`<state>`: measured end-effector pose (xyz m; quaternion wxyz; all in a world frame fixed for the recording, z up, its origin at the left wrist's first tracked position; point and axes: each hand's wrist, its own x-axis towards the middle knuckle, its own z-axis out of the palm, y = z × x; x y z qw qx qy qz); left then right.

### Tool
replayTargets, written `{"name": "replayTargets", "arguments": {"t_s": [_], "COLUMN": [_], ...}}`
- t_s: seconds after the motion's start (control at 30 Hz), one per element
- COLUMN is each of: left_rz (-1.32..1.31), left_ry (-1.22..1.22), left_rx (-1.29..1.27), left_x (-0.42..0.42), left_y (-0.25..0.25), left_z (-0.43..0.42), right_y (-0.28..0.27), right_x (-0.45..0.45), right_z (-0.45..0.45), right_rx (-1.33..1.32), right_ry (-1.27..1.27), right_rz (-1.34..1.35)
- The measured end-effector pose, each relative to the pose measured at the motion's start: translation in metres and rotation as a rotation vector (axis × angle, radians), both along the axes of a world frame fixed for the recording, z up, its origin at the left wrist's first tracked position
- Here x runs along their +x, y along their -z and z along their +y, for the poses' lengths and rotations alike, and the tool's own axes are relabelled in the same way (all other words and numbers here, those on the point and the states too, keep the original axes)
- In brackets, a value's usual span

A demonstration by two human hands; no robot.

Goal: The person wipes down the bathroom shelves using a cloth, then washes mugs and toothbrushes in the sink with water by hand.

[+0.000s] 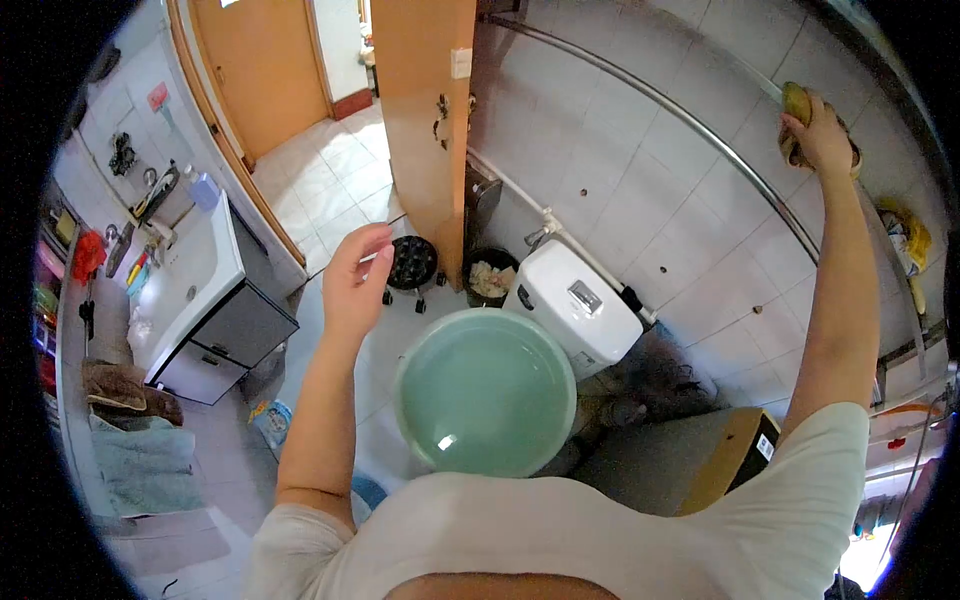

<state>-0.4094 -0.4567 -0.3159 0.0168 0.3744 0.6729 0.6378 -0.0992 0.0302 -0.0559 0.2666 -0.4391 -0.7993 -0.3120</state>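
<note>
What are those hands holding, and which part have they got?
The left hand shows nothing in it. The right hand touches the lower end of a yellow-green object; I can't tell whether it's gripped.

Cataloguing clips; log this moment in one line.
right hand: touching yellowish object | left hand: raised, apparently empty | green basin: beside white tank

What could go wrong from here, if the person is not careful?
The right grip is raised at a yellow-green item; how firmly it holds is unclear, so the item might slip and fall. The green basin seems to contain water, which could splash if bumped.
</note>
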Motion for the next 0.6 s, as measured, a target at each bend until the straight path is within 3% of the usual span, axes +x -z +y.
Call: {"name": "replayTargets", "arguments": {"t_s": [0.13, 0.27, 0.43, 0.53, 0.6], "left_rz": [0.008, 0.127, 0.124, 0.134, 0.122], "left_ry": [-0.043, -0.013, 0.06, 0.11, 0.152], "left_rx": [-0.181, -0.087, -0.113, -0.121, -0.081], "left_x": [0.006, 0.015, 0.03, 0.017, 0.005], "left_y": [0.011, 0.019, 0.008, 0.008, 0.01], "left_z": [-0.016, -0.02, -0.019, -0.016, -0.01], "right_y": [0.0, 0.004, 0.0, 0.003, 0.004], "right_x": [0.003, 0.003, -0.006, -0.027, -0.042], "right_z": [-0.019, -0.019, -0.039, -0.04, -0.043], "right_rx": [-0.033, 0.08, -0.006, -0.001, 0.001], "right_ry": [-0.02, -0.006, -0.08, -0.035, -0.073], "right_rz": [0.095, 0.2, 0.466, 0.519, 0.404]}}
